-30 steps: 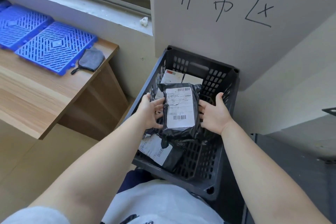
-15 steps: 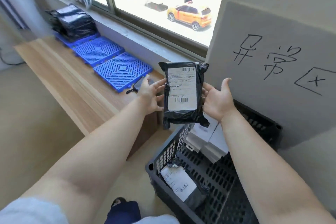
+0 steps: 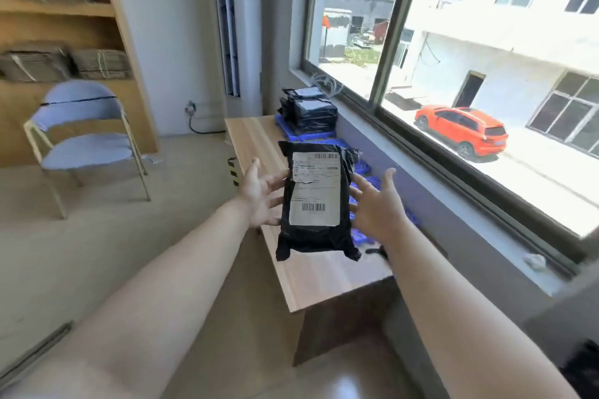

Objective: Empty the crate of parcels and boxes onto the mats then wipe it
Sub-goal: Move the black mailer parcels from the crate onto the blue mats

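Two spread hands, left hand (image 3: 259, 194) and right hand (image 3: 377, 204), flanking upright black parcel (image 3: 316, 201), fingers straight against it.

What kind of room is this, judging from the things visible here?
Probably a parcel sorting or storage room. A black labelled parcel is held between both hands, more black parcels are stacked on blue mats on the wooden table, and bundled flat cardboard fills the shelves.
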Action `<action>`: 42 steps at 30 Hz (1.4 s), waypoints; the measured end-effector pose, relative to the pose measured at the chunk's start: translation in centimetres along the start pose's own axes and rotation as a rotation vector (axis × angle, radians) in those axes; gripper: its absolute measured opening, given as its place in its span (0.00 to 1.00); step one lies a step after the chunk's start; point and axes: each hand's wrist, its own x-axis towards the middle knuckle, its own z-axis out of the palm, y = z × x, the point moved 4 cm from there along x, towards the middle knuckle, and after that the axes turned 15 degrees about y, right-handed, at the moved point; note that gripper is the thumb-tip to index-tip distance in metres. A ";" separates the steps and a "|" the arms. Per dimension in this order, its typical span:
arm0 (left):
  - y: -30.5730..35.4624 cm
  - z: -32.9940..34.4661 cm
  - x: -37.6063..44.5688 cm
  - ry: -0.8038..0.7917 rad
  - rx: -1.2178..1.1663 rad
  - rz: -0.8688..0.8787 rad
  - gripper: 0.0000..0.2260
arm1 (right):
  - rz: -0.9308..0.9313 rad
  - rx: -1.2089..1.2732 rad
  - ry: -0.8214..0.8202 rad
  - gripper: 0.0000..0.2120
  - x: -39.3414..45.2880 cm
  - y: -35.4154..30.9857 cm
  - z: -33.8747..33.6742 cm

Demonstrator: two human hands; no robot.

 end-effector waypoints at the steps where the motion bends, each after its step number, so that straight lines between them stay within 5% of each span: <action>1: 2.4 -2.3 1.0 0.012 -0.008 0.031 0.36 | -0.011 -0.015 -0.025 0.42 1.5 -0.3 3.5; 7: 14.0 -14.3 6.1 0.080 -0.062 0.174 0.35 | -0.043 -0.009 -0.132 0.41 10.2 -0.6 20.6; 15: 20.9 -24.3 16.1 0.153 -0.113 0.168 0.33 | -0.006 -0.036 -0.219 0.45 20.8 1.4 32.8; 33: 39.8 -28.3 46.8 0.286 -0.094 0.126 0.31 | 0.050 -0.043 -0.269 0.41 55.2 -5.7 48.4; 42: 49.3 -30.6 65.1 0.200 0.026 0.097 0.33 | -0.005 -0.007 -0.189 0.41 72.2 -8.0 55.0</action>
